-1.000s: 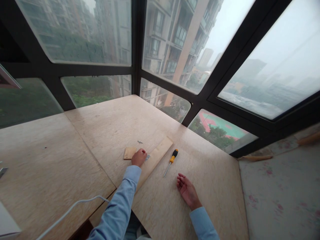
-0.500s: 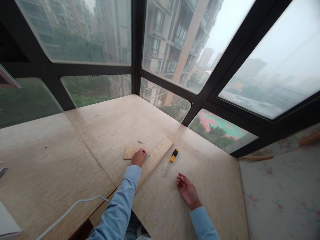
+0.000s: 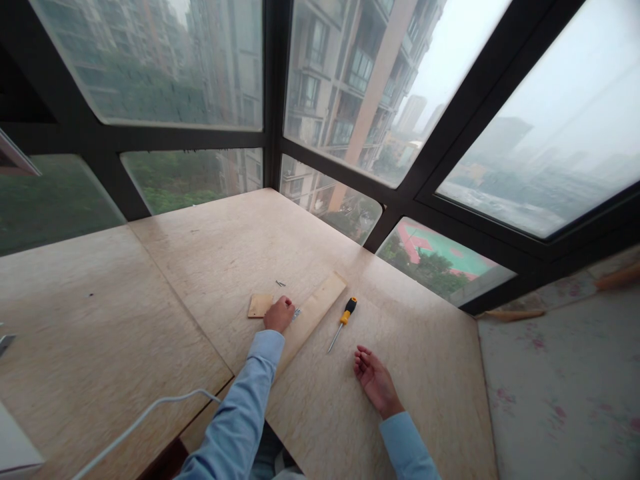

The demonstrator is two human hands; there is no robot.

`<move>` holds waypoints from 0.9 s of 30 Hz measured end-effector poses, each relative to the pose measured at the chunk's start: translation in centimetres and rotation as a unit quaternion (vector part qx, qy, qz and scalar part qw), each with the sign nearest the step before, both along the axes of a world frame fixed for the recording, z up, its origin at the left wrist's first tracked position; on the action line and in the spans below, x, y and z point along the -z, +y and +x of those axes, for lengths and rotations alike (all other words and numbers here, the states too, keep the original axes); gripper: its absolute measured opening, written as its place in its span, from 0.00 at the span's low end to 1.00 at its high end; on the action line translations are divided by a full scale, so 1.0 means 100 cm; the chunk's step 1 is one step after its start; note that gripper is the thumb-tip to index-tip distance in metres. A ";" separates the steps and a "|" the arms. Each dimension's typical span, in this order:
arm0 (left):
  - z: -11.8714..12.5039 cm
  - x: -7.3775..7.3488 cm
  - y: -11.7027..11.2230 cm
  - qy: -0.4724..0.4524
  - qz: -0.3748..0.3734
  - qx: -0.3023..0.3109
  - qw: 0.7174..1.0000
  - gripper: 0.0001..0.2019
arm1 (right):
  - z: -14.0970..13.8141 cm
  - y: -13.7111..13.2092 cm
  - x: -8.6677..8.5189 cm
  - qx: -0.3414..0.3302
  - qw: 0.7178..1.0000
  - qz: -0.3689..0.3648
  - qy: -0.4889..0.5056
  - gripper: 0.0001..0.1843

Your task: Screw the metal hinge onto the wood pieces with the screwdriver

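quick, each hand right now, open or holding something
Left hand: curled by the small metal piece; grip cannot be told.
Right hand: loosely open, empty.

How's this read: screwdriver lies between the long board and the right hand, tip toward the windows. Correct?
No, the direction is flipped: the head view shows the screwdriver with its tip away from the windows and its handle toward them. It does lie between the long board and the right hand.
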State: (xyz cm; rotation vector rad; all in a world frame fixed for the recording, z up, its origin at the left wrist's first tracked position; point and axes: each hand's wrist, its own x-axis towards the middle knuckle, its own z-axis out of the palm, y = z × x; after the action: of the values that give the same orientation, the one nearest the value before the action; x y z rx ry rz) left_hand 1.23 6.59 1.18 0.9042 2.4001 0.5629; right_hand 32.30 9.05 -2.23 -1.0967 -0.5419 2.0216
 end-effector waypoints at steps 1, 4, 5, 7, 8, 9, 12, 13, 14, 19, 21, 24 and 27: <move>0.000 0.000 0.000 0.000 -0.001 -0.001 1.000 0.11 | 0.000 0.000 0.000 0.000 1.000 0.000 0.000 0.15; 0.000 0.000 0.001 0.001 -0.001 -0.003 1.000 0.11 | 0.000 -0.001 0.000 0.003 1.000 -0.002 0.000 0.15; 0.000 0.001 0.001 0.001 -0.001 -0.003 1.000 0.11 | 0.000 -0.001 0.000 0.005 1.000 -0.002 0.000 0.15; 0.000 0.001 0.001 0.003 0.000 -0.004 1.000 0.11 | 0.000 -0.001 -0.001 0.005 1.000 -0.002 -0.001 0.15; 0.000 0.001 0.001 0.004 0.002 -0.005 1.000 0.11 | -0.001 -0.001 -0.001 0.005 1.000 -0.002 -0.001 0.15; 0.000 0.001 0.001 0.005 0.003 -0.005 1.000 0.11 | -0.001 -0.001 -0.001 0.005 1.000 -0.003 0.000 0.15; 0.000 0.002 0.001 0.006 0.004 -0.008 1.000 0.11 | 0.000 -0.001 -0.001 0.006 1.000 -0.004 0.004 0.16; 0.000 0.002 0.001 0.007 0.003 -0.008 1.000 0.11 | 0.000 -0.001 -0.001 0.007 1.000 -0.004 0.004 0.16; 0.000 0.002 0.002 0.008 0.003 -0.007 1.000 0.11 | 0.000 -0.001 -0.002 0.007 1.000 -0.004 0.004 0.16; 0.000 0.001 0.001 0.013 0.004 -0.005 1.000 0.11 | 0.000 -0.001 -0.002 0.010 1.000 -0.007 0.005 0.16; 0.000 0.002 0.001 0.016 0.004 -0.005 1.000 0.11 | -0.001 -0.001 -0.002 0.008 1.000 -0.008 0.006 0.14; 0.000 0.003 0.002 0.021 0.001 -0.007 1.000 0.11 | -0.001 -0.001 -0.002 0.009 1.000 -0.010 0.005 0.14; 0.000 0.004 0.002 0.023 0.003 -0.009 1.000 0.10 | -0.001 -0.001 -0.001 0.009 1.000 -0.008 0.007 0.14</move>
State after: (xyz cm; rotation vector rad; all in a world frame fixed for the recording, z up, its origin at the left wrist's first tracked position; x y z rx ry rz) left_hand 1.26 6.80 0.77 0.9071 2.4514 0.5622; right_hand 32.24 8.98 -2.09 -1.0936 -0.5071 2.0194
